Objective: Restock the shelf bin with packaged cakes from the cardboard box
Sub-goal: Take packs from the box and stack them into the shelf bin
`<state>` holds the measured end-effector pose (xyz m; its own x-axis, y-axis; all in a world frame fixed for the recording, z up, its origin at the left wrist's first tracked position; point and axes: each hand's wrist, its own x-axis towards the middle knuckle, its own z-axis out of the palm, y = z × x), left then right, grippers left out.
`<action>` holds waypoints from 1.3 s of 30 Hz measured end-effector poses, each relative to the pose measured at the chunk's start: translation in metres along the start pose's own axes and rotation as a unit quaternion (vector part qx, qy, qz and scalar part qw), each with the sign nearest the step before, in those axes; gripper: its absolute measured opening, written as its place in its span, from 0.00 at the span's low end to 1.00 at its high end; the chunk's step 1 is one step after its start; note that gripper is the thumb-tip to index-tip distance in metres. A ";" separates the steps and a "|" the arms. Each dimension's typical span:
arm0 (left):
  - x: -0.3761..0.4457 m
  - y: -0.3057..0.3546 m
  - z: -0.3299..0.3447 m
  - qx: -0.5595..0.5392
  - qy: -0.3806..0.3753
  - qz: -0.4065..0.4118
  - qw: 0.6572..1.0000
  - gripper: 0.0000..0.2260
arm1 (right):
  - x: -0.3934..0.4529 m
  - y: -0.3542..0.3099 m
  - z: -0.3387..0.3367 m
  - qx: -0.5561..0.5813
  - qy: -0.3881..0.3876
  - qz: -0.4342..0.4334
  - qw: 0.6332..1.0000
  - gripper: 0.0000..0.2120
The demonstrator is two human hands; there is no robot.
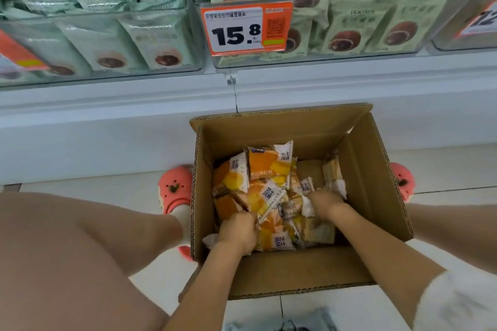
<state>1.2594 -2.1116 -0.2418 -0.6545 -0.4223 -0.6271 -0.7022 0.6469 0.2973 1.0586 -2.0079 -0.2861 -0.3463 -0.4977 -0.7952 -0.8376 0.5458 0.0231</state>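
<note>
Down inside the open cardboard box (301,271) on the floor, both your hands are buried in a loose heap of packaged cakes (269,196), orange-and-yellow wrappers with white ends. Your left hand (238,234) sits at the near-left of the heap, fingers (246,216) curled shut around the edge of one or more wrappers; exactly how many you cannot tell, since the knuckles cover the grip. Your right hand (326,203) lies further in and to the right, fingers pushed down among the packs and bent over them, gripping wrappers at their crinkled white ends. Between the two hands a pack lies tilted, its white label strip upward. Beyond your fingertips two packs stand propped against each other near the far wall of the box; to the right of your right hand a pale pack leans against the box's side. Above and beyond the box, clear shelf bins (349,43) hold pale green packs showing dark round cakes, and an orange price tag (246,28) reading 15.8 hangs on the front of one bin. Pink clogs (174,188) flank the box on either side of your hands.
</note>
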 end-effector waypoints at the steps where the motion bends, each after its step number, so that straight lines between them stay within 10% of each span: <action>1: 0.001 0.001 -0.001 -0.040 -0.003 -0.016 0.999 0.11 | -0.004 0.001 -0.005 0.019 -0.009 -0.012 1.000 0.35; 6: 0.004 0.011 -0.012 -0.340 -0.023 -0.073 0.937 0.18 | -0.044 0.013 -0.032 0.346 -0.012 -0.068 0.936 0.21; 12: -0.012 0.030 -0.032 -0.674 -0.136 -0.098 0.720 0.20 | -0.082 0.004 -0.049 0.682 -0.022 -0.119 0.721 0.18; 15: -0.013 0.028 -0.040 -0.674 -0.076 -0.076 0.731 0.17 | -0.093 0.007 -0.052 0.745 -0.061 -0.123 0.653 0.20; 25: -0.022 0.023 -0.044 -0.329 0.299 -0.034 0.895 0.26 | -0.119 -0.010 -0.061 0.685 0.102 -0.148 0.706 0.13; 30: -0.031 0.030 -0.050 -0.322 0.314 -0.087 0.889 0.24 | -0.136 -0.029 -0.066 0.552 0.308 -0.132 0.763 0.11; 32: -0.033 0.036 -0.060 -0.472 0.219 -0.149 0.841 0.29 | -0.141 -0.044 -0.058 0.499 0.429 -0.111 0.745 0.15; 36: -0.049 0.047 -0.086 -0.852 -0.034 -0.043 0.520 0.38 | -0.145 -0.070 -0.036 0.321 0.456 -0.225 0.799 0.23; 39: -0.055 0.041 -0.089 -0.854 -0.028 -0.019 0.519 0.24 | -0.144 -0.074 -0.031 0.291 0.375 -0.291 0.831 0.26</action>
<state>1.2415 -2.1181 -0.1311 -0.6550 -0.3645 -0.6618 0.0307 -0.8881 0.4587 1.1567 -1.9975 -0.1544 -0.3026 -0.9524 0.0367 -0.6855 0.1907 -0.7027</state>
